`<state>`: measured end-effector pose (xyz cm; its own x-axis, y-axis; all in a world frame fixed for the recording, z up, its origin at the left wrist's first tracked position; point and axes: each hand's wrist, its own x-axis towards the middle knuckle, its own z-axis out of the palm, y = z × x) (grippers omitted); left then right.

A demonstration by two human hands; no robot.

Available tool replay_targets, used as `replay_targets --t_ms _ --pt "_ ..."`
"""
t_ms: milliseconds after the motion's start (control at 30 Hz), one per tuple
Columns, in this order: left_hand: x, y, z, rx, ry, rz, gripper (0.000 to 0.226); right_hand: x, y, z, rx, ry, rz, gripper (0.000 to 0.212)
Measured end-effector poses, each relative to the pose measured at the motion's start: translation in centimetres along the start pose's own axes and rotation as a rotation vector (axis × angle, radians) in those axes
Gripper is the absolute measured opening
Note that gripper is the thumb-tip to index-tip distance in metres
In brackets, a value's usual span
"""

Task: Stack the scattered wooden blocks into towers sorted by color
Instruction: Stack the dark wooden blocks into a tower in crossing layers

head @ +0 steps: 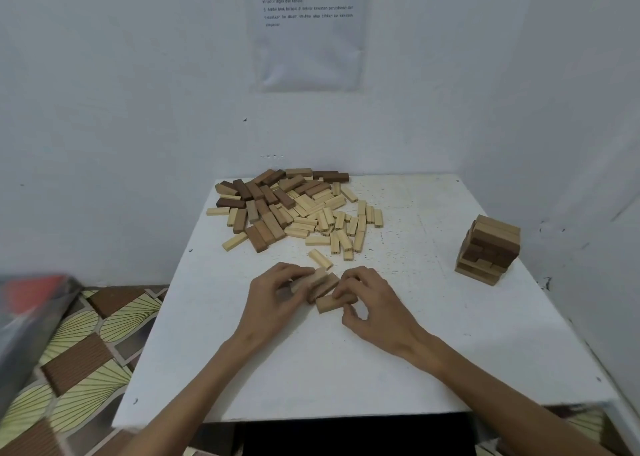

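Head view: toward the tabletop's far left corner I see the scattered pile of pale and dark brown wooden blocks (291,210), colours mixed. Near the tabletop's middle the left hand (273,296) curls round the left ends of three tan wooden blocks (323,287) lying side by side. The right hand (372,303) pinches the right end of the nearest one. I judge the hands are squaring them into one layer. By the right edge stands a short tower of brown wooden blocks (490,248), well apart, probably to avoid knocks. A leaf-patterned floor covering (86,345) shows at left. The white tabletop (415,351) is speckled and sits in a white-walled corner, with a printed paper sheet (306,30) on the wall.
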<state>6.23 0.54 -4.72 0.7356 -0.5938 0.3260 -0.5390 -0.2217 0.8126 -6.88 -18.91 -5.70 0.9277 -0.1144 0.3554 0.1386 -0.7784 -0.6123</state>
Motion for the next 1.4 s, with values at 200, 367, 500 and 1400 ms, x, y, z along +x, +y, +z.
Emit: replay_targets --t_ms 200,367,500,1400 --pt "0.5 -0.4 -0.2 0.079 -0.008 -0.046 0.019 0.4 -0.2 0.3 -0.010 0.004 0.005 0.021" --pt "0.1 -0.8 -0.6 0.144 -0.082 0.018 0.021 0.5 0.1 0.5 -0.023 0.023 0.025 0.024" --pt "0.1 -0.8 -1.0 0.201 -0.200 0.006 0.034 0.5 0.2 0.0 0.001 0.072 0.074 0.027" --pt "0.9 -0.7 0.0 0.293 -0.162 0.037 0.070 3.8 3.1 -3.0 0.117 -0.313 0.171 0.073"
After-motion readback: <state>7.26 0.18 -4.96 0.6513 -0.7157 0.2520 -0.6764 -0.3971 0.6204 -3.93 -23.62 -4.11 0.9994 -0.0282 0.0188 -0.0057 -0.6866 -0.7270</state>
